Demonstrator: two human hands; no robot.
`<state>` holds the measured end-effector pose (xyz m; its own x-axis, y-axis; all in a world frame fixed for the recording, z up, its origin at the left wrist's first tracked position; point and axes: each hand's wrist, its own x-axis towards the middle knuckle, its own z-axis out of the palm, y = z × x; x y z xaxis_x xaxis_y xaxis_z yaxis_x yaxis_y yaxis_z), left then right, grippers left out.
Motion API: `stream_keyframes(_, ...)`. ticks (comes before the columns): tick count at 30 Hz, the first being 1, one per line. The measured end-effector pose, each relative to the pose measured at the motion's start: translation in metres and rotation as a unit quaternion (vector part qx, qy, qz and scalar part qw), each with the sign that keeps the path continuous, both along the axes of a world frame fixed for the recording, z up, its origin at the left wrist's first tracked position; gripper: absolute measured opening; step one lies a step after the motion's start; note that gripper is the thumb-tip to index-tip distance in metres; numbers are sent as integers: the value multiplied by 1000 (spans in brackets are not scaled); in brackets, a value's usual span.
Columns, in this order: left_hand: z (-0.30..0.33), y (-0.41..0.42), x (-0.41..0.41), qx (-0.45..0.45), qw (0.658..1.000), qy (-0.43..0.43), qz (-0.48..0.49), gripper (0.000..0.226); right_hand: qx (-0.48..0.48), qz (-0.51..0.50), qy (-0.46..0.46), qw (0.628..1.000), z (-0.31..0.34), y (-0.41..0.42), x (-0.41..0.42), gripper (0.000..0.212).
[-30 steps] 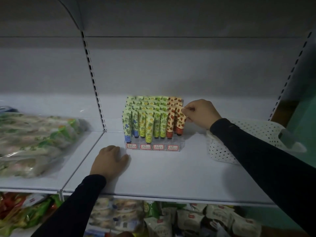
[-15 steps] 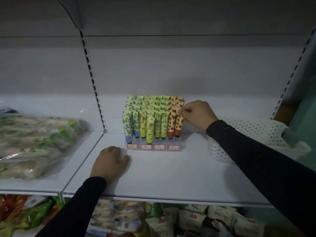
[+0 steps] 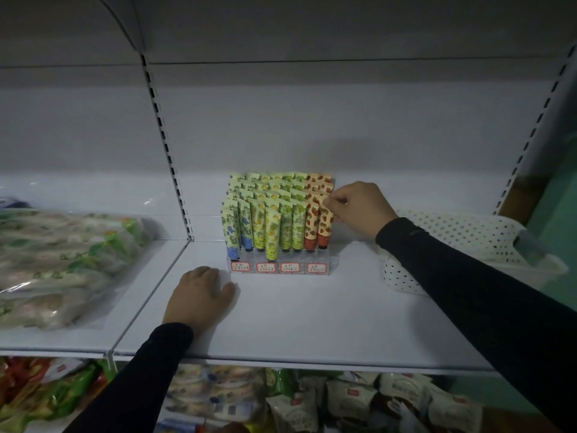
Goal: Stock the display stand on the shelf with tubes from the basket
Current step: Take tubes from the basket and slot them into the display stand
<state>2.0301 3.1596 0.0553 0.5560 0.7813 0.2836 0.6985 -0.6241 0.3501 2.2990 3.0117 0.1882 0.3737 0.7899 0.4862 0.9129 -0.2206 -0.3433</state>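
Observation:
A clear display stand (image 3: pixel 279 267) with red-edged labels stands on the white shelf (image 3: pixel 312 314), packed with rows of upright tubes (image 3: pixel 271 214) in blue, yellow, green and red prints. My right hand (image 3: pixel 359 209) pinches the top of a red strawberry tube (image 3: pixel 325 226) at the stand's front right corner; the tube stands upright in its slot. My left hand (image 3: pixel 199 295) rests flat on the shelf, just left of the stand's front. The white perforated basket (image 3: pixel 452 245) sits to the right, partly behind my right forearm; its inside is hidden.
Clear-wrapped green and white packets (image 3: pixel 62 264) lie on the neighbouring shelf at left, past the slotted upright (image 3: pixel 168 151). Snack bags (image 3: pixel 312 401) fill the shelf below. Bare shelf lies in front of the stand.
My right hand has brought the red tube from tilted to upright in the front right slot. The left hand has stayed on the shelf.

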Motion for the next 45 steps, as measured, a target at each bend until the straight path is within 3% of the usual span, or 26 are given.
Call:
stream_keyframes(12,0,-1,-1,7,999,24,-27,60,-20,-11,30,999,-2,1,-2,45)
stream_keyframes(17,2,-5,-1,2,999,30,-33,56,-35,-13,31,999,0,1,-4,44)
stream_keyframes(32,11,-11,-2,-24,998,55,-14,78,-43,-22,61,997,2,1,-3,48)
stream_keyframes(40,23,-25,-5,-41,998,-39,21,50,17,-47,22,999,17,-24,2,57)
stream_keyframes(45,50,-50,8,30,992,-104,-63,35,26,-42,25,998,22,-62,18,41)
